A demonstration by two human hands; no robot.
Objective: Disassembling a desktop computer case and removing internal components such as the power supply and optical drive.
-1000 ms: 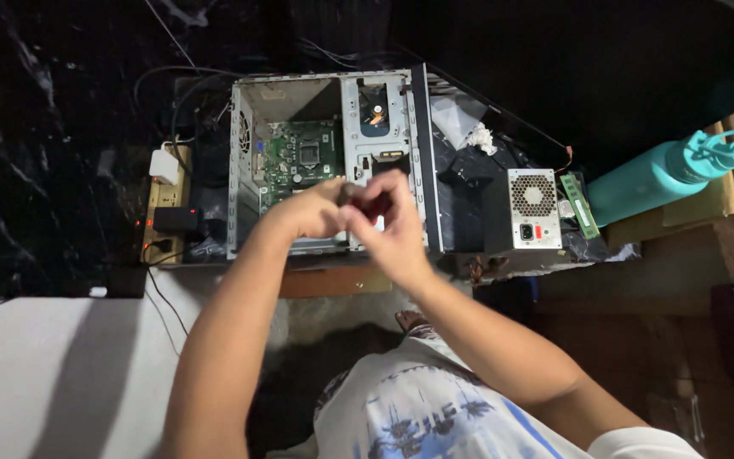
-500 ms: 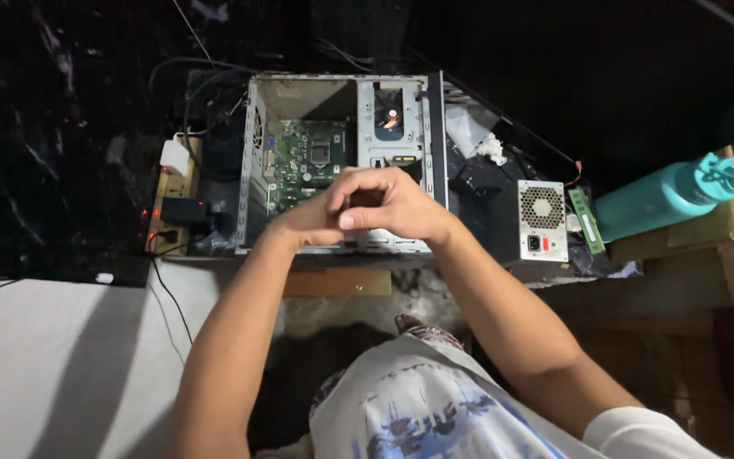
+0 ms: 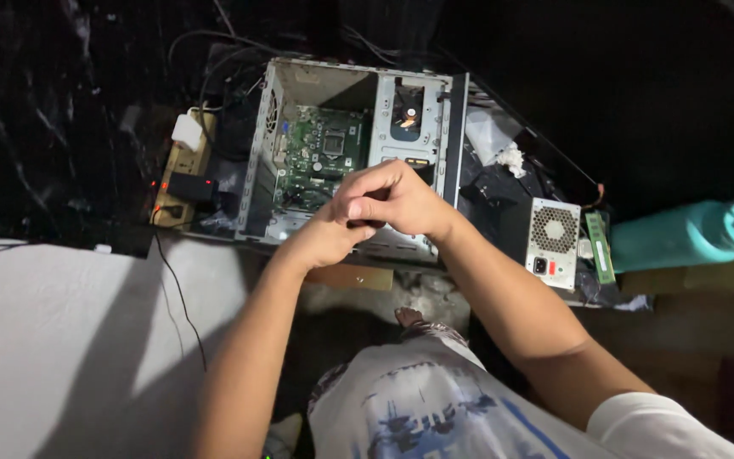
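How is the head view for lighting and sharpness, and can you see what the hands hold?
Head view: dim and uneven, surroundings nearly black, open case lit well enough. Right hand covers left hand, hiding anything held. Teal bottle looks smeared at the frame edge.

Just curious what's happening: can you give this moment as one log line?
left hand: closed on small dark object, unclear | right hand: cupped over it | below: open computer case | right: power supply
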